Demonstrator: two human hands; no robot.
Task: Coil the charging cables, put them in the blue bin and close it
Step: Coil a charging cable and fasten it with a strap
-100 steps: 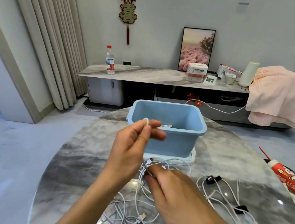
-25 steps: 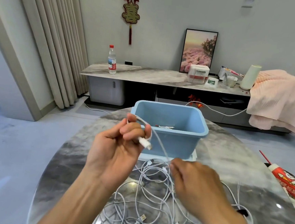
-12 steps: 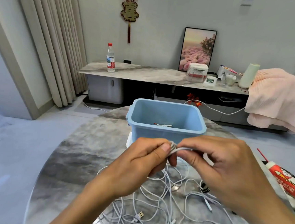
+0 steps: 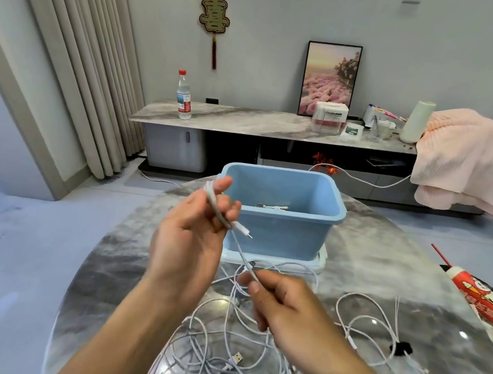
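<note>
Gripping a thin white charging cable (image 4: 241, 250), the left hand (image 4: 193, 236) curls its fingers round a small loop with the plug end sticking out, raised before the open pale-blue plastic bin (image 4: 280, 234). Lower down, the right hand (image 4: 285, 306) pinches the same cable. More loose white cables (image 4: 224, 355) sprawl tangled on the round grey marble table (image 4: 382, 258). One white cable piece (image 4: 276, 207) lies inside the bin.
</note>
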